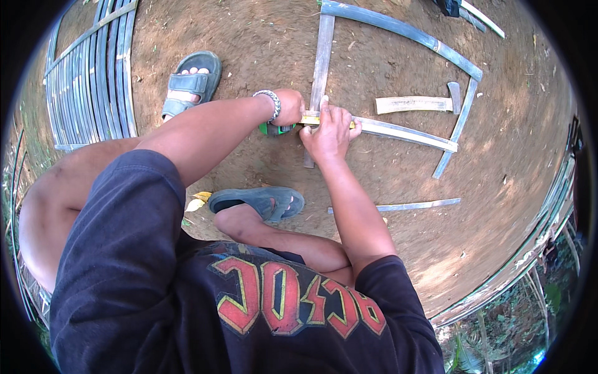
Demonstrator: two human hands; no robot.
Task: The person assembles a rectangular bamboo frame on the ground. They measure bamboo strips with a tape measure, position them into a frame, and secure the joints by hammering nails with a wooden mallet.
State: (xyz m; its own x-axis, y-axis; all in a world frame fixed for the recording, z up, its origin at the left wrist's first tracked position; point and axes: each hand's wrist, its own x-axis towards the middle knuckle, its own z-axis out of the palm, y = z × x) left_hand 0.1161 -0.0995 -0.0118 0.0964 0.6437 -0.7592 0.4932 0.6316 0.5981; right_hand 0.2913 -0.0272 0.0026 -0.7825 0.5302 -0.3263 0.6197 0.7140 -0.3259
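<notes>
Bare brown ground [261, 75] spreads beneath everything, and on it lies a four-sided frame [398, 28] of greyish split strips, in front of the person and toward the right. A slatted panel [93, 81] of long parallel strips lies at the far left. Of the two dark sandals [258, 201] on the person's feet, one is near the panel and the other below the hands. Inside the frame lies a hatchet [414, 105], its pale handle pointing left and its head close by the right side strip. A thin loose strip [423, 205] lies apart, nearer the person. At the frame's near left corner, the left hand [289, 107] is closed around a green and black tape measure [273, 129], while the right hand [330, 131] grips its yellow blade [309, 118] against the near strip [405, 133], fingers bent across both. Yellowish leaves [198, 201] lie behind one sandal's heel.
</notes>
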